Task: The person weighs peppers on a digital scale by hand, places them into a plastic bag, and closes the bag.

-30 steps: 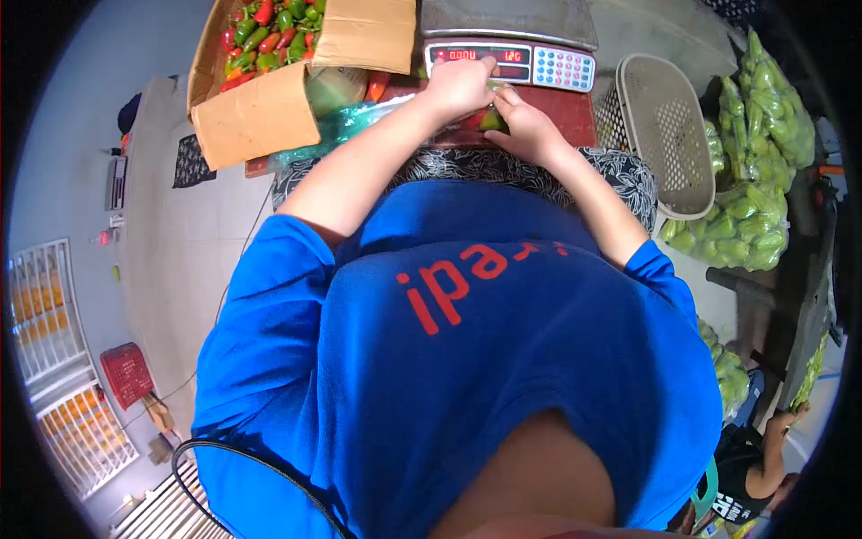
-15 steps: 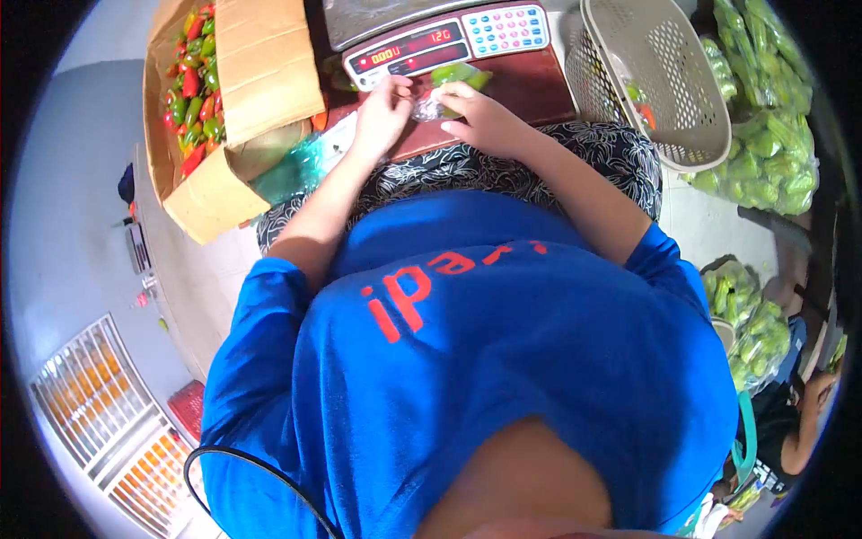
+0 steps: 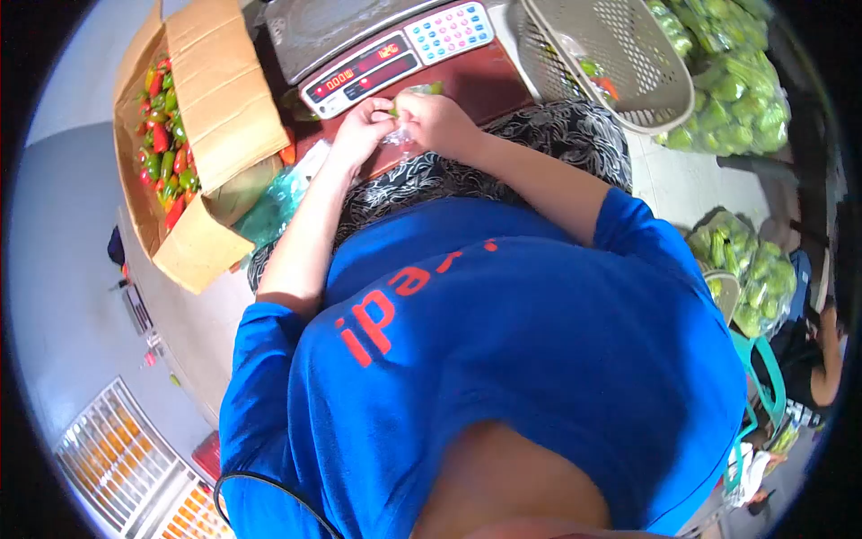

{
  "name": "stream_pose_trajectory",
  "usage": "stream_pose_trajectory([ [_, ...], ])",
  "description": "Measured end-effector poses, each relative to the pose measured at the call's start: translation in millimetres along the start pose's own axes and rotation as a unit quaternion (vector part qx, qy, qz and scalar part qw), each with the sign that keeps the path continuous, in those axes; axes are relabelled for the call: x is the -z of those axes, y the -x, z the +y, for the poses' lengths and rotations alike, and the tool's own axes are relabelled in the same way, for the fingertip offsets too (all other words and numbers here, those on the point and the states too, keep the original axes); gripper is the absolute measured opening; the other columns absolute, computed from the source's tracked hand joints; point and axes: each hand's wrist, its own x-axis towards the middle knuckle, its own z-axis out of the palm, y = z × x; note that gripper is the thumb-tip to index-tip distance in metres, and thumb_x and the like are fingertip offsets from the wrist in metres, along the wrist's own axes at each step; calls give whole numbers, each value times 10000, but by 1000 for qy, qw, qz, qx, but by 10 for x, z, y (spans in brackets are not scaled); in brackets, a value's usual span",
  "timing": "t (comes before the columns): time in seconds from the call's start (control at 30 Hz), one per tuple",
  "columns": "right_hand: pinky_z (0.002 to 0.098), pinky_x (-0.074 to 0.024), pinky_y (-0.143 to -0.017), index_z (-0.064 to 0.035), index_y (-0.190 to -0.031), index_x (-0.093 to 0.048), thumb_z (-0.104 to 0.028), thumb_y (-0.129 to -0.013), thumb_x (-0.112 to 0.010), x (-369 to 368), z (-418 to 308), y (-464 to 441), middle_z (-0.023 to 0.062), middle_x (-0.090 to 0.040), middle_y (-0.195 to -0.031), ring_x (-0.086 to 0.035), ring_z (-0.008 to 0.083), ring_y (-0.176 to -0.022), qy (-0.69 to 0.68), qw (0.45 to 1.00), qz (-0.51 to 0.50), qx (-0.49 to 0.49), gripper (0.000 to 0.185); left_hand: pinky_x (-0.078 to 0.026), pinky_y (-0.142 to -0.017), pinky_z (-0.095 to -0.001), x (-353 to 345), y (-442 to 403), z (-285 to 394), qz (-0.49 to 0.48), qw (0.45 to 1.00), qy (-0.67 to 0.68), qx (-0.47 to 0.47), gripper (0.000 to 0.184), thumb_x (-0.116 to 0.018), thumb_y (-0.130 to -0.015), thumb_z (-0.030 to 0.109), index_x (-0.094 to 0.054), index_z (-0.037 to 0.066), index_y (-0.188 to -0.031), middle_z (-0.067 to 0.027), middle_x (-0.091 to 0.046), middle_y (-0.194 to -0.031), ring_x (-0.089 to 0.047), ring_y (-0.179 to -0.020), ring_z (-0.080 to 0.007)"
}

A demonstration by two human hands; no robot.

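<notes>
My left hand (image 3: pixel 363 130) and my right hand (image 3: pixel 438 125) meet just in front of the digital scale (image 3: pixel 395 61). The fingers of both are closed on a small clear plastic bag (image 3: pixel 398 137), whose crumpled film shows below and between them. Something green, which looks like peppers (image 3: pixel 435 88), shows at the bag's far end, past my right hand; most of it is hidden by that hand. The scale's red digits are lit. Beneath the hands lies a dark red tabletop (image 3: pixel 485 87).
At the left stands an open cardboard box (image 3: pixel 220 72) of red and green peppers (image 3: pixel 166 135), beside teal plastic (image 3: pixel 274 208). On the right are a beige perforated basket (image 3: pixel 646 81) and bagged green vegetables (image 3: pixel 736 103). A person's arm (image 3: pixel 828 359) shows at the far right.
My right hand has turned and closed in against my left, covering most of the green contents. The whole view has shifted and tilted, with the scale now further left.
</notes>
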Motion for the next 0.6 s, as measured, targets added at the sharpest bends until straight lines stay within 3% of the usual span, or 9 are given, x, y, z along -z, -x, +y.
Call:
stream_pose_trajectory([
  [0.03, 438, -442, -591, -53, -756, -515, -65, -767, -542, -6, -17, 6, 164, -565, -704, -577, 361, -691, -2, 1000, 4, 10, 32, -470, -722, -228, -105, 85, 131, 17, 1000, -19, 0, 280, -592, -759, -27, -533, 1, -1031, -44, -620, -831, -591, -774, -114],
  [0.1, 432, -445, -599, -57, -769, -523, -48, -756, -551, 7, -123, 20, 158, -564, -693, -577, 354, -685, -8, 1000, 10, 16, 32, -469, -711, -218, -134, 95, 101, 27, 977, -199, -68, 233, -594, -753, -16, -546, 7, -980, -30, -619, -810, -581, -756, -94],
  [0.23, 416, -459, -619, -61, -804, -538, -7, -729, -566, 52, -149, -1, 146, -573, -688, -586, 339, -689, -52, 997, 29, 41, 97, -463, -706, -206, -191, 120, 11, 70, 970, -211, -95, 181, -600, -756, 4, -551, 27, -929, -17, -611, -774, -574, -747, -77],
  [0.3, 374, -462, -627, -33, -803, -505, 23, -740, -545, 56, -127, -11, 138, -561, -734, -585, 290, -696, -77, 996, 43, 29, 94, -464, -698, -214, -224, 135, 38, 80, 974, -178, -115, 178, -609, -753, 21, -550, 41, -919, -13, -603, -748, -575, -743, -72],
  [0.37, 344, -474, -633, -35, -838, -521, 23, -758, -537, 45, -58, -8, 121, -577, -746, -598, 237, -696, -114, 993, 36, -12, 100, -467, -744, -237, -281, 174, 91, 146, 925, -313, -155, 274, -633, -741, 36, -536, 36, -998, -32, -623, -820, -589, -782, -93],
  [0.4, 308, -484, -654, -35, -900, -537, 22, -772, -527, 67, -54, -9, 85, -592, -753, -598, 168, -703, -146, 987, 20, -56, 140, -468, -767, -248, -333, 204, 160, 179, 892, -376, -175, 323, -645, -735, 43, -529, 34, -1037, -42, -634, -856, -596, -801, -103],
  [0.5, 353, -490, -626, -43, -870, -547, 1, -754, -542, 145, -100, -59, 108, -610, -703, -631, 254, -702, -139, 985, 33, -99, 124, -481, -818, -293, -481, 263, 379, 198, 811, -499, -231, 488, -660, -724, 63, -478, 28, -1175, -63, -640, -924, -621, -863, -142],
  [0.57, 361, -484, -681, -59, -891, -547, -5, -750, -546, 158, -32, -71, 87, -614, -726, -624, 235, -701, -146, 986, 27, -71, 151, -486, -834, -314, -501, 245, 404, 162, 774, -537, -292, 553, -662, -720, 60, -448, 22, -1227, -85, -625, -997, -623, -883, -165],
  [0.6, 356, -479, -709, -60, -907, -545, -6, -759, -546, 168, 6, -78, 82, -615, -748, -617, 224, -721, -135, 989, 17, -53, 157, -485, -856, -332, -529, 230, 393, 155, 823, -467, -284, 615, -649, -733, 35, -391, 18, -1292, -131, -561, -1139, -622, -894, -197],
])
